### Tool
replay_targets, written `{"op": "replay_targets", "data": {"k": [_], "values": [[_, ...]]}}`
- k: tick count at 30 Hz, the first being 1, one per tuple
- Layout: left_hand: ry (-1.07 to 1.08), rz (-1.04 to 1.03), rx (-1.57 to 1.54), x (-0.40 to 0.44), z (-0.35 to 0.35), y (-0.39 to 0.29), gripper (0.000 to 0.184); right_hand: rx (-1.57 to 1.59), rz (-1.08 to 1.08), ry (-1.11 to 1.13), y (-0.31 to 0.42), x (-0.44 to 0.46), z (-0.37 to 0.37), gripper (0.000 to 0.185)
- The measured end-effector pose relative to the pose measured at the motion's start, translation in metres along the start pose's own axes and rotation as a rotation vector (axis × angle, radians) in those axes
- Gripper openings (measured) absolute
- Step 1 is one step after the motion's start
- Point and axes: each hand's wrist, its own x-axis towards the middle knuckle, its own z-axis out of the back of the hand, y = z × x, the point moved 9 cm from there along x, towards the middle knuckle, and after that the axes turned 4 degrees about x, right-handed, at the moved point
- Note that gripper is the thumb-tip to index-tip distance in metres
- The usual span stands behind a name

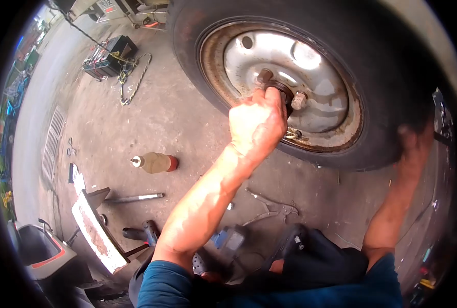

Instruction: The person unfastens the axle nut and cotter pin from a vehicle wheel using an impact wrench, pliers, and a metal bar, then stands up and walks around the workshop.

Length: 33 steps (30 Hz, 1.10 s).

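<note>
A large black tyre (393, 66) on a silver, rust-edged wheel rim (321, 110) stands before me. My left hand (258, 123) is closed at the hub in the rim's middle, its fingers wrapped round a part there that they mostly hide. Beside it, two lug nuts show: one (264, 76) above the hand and a rusty one (300, 100) to its right. My right hand (414, 141) rests against the tyre's lower right side; it is dim and blurred, and its fingers are hard to make out.
On the concrete floor are a plastic bottle (155, 162), a metal bar (136, 198), locking pliers (274, 208), a cordless tool (228, 239) and a white curved panel (97, 233). A battery (110, 56) with a rope stands at the upper left.
</note>
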Motion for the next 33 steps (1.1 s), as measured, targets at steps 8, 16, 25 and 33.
{"op": "replay_targets", "data": {"k": [8,16,25,33], "values": [[0.124,0.074,-0.09,0.012,-0.009,0.003,0.011,-0.037,0.039,-0.01,-0.007,-0.002,0.01,0.096],[0.214,0.191,-0.247,0.006,-0.003,0.017,0.029,-0.027,-0.011,0.031,0.015,-0.003,-0.002,0.086],[0.32,0.074,-0.071,0.021,-0.007,0.008,0.026,-0.029,0.124,-0.035,0.02,-0.004,0.002,0.084],[0.644,-0.112,-0.062,-0.042,0.025,0.057,0.036,-0.353,0.5,0.005,-0.007,-0.015,0.01,0.058]]}}
